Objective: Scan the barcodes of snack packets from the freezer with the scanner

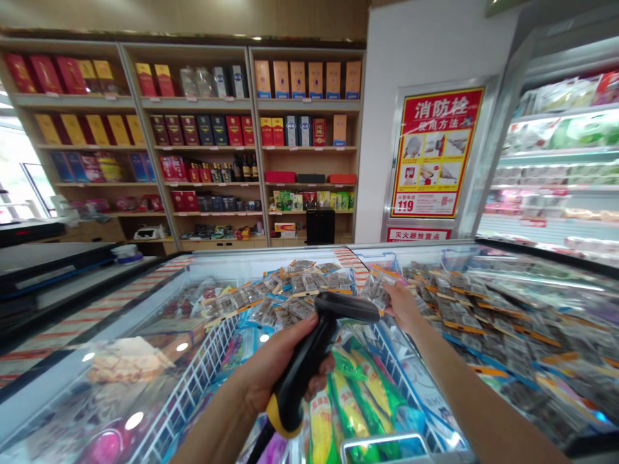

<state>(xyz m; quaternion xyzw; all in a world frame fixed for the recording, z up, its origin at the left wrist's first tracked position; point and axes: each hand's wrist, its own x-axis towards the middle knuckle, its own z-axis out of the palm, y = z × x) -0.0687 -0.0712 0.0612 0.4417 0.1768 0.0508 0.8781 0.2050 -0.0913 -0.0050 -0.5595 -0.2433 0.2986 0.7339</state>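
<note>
- Left hand: fingers wrapped tight around the grip of a black barcode scanner; yellow butt end seen below the palm, cable hanging down from it.
- Scanner head is pointed right, toward the packet held by the other hand, just beside it.
- Right hand: arm stretched forward over the open chest freezer; fingers pinched on a small clear packet, lifted slightly above the pile.
- Packet is held at its right edge; contents too blurred to read.
- Freezer bin is filled with many similar packets with orange strips.
- Yellow corn packs are lying below the scanner, in the near compartment.
- Wire divider is seen left of the left hand.
- Shelves of boxes stand at the back wall; red fire poster at right.
</note>
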